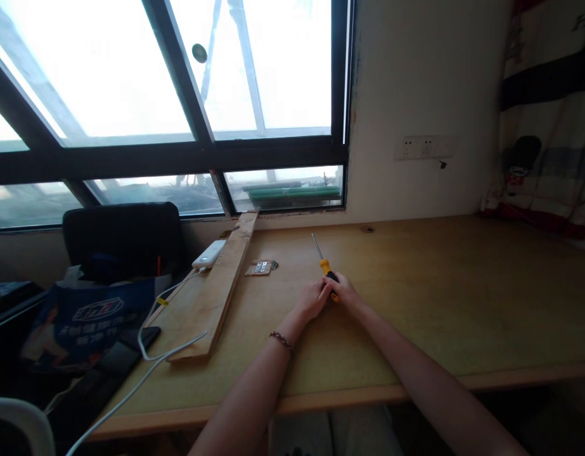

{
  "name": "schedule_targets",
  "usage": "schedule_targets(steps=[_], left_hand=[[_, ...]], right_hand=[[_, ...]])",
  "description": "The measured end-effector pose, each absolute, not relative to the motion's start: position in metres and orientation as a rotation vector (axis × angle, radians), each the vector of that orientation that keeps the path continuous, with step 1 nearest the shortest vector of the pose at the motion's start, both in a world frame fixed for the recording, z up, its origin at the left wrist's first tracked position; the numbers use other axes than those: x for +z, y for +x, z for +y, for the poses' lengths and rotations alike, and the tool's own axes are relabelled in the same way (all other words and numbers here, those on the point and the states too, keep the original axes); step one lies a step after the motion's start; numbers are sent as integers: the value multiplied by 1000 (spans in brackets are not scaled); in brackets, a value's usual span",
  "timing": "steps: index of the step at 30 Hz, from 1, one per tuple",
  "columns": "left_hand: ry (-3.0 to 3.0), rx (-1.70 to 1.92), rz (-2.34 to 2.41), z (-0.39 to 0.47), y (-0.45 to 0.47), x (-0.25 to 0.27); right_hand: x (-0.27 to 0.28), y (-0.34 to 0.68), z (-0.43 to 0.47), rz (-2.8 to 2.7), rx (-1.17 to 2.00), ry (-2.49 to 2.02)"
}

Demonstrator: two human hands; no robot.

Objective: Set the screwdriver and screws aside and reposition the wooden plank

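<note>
The right hand [347,294] is closed on the handle of a screwdriver [324,265], held above the table [416,304] with its shaft pointing away. The left hand [314,299] curls in beside it; whether it also grips is hard to tell. A loose hold could let the handle twist free of the 2 hands. A careless sweep leftward might scatter the small metal parts [262,267] near the wooden board [220,278].

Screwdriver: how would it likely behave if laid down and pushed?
The screwdriver would likely be stiff, its shaft looking straight and metallic. Its thicker handle probably makes that end heavier and, looking rounded, may let it roll.
</note>
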State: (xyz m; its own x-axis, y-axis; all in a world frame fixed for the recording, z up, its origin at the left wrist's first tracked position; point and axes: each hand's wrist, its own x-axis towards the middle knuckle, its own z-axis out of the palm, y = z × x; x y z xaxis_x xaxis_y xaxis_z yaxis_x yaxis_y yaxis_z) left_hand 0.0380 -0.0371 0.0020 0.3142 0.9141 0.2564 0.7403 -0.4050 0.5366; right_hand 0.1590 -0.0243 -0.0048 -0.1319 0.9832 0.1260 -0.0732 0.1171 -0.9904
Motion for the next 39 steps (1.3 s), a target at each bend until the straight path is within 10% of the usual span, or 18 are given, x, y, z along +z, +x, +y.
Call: schedule_targets(steps=[14, 39], left_hand=[[2511, 634, 1512, -37, 42, 4], [2625, 699, 1533, -32, 39, -5]], right_hand=[[-8, 335, 9, -1441, -12, -1947], [-23, 398, 7, -1293, 13, -2541]])
